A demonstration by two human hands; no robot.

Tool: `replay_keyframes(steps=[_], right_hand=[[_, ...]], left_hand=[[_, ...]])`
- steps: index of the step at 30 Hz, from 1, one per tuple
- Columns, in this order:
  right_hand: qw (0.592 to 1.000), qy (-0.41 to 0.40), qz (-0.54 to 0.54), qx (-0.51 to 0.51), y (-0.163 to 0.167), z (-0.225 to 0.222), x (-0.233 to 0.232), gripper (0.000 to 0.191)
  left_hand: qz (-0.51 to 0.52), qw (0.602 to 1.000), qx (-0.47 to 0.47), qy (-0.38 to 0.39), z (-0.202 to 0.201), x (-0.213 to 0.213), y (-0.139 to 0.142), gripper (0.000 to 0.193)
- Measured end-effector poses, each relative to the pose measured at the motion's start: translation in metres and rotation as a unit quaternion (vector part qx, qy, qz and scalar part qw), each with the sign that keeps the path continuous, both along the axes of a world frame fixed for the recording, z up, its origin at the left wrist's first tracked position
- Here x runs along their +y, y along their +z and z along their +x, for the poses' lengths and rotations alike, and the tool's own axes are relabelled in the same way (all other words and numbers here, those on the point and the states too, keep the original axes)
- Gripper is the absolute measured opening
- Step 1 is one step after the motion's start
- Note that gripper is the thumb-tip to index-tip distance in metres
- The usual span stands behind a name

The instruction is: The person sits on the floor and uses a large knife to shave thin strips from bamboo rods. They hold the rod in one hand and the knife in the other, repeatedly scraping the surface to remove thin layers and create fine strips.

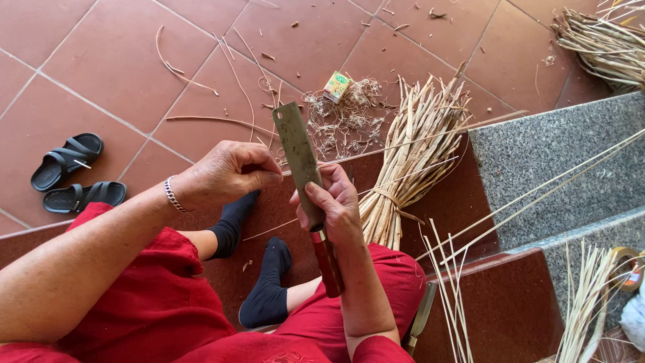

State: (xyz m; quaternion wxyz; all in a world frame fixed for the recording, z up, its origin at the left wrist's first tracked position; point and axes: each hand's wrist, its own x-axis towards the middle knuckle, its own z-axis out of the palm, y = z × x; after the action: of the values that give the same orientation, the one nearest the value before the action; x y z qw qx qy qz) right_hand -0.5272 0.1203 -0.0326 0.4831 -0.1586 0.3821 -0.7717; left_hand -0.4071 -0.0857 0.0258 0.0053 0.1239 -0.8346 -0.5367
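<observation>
We see a floor of reddish-brown tiles [101,60] in bright daylight, strewn with shavings. Black sandals [70,175] lie at the left; a speckled grey stone step [537,168] rises at the right.

1. The floor tiles [101,60] are terracotta red, crossed by pale grout lines.
2. The step [537,161] is speckled grey stone, edged in dark red.
3. The clothing [154,302] is deep red; the socks [265,289] are black.
4. The sandals [70,175] are black, strapped.
5. The knife [299,158] has a dull grey-green blade and a reddish-brown handle (with a metal-coloured band where they meet).
6. The cane bundle [410,161] is pale straw yellow, like the loose strips [537,195].
7. The small box [337,86] is green and yellow.
8. The bracelet [173,195] on the left hand [225,171] is silver-coloured.
9. The tape roll [628,269] is tan.
</observation>
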Motion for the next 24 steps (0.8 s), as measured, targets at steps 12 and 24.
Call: replay_keyframes(steps=[12,24], right_hand=[[0.999,-0.006,0.008,0.034,-0.002,0.000,0.000,0.027],[0.997,-0.067,-0.001,0.029,0.011,-0.018,0.010,0.027]], left_hand=[[-0.015,1.000,-0.011,-0.005,0.006,0.001,0.009,0.012],[0.091,0.993,-0.068,0.021,0.022,-0.016,0.000,0.014]])
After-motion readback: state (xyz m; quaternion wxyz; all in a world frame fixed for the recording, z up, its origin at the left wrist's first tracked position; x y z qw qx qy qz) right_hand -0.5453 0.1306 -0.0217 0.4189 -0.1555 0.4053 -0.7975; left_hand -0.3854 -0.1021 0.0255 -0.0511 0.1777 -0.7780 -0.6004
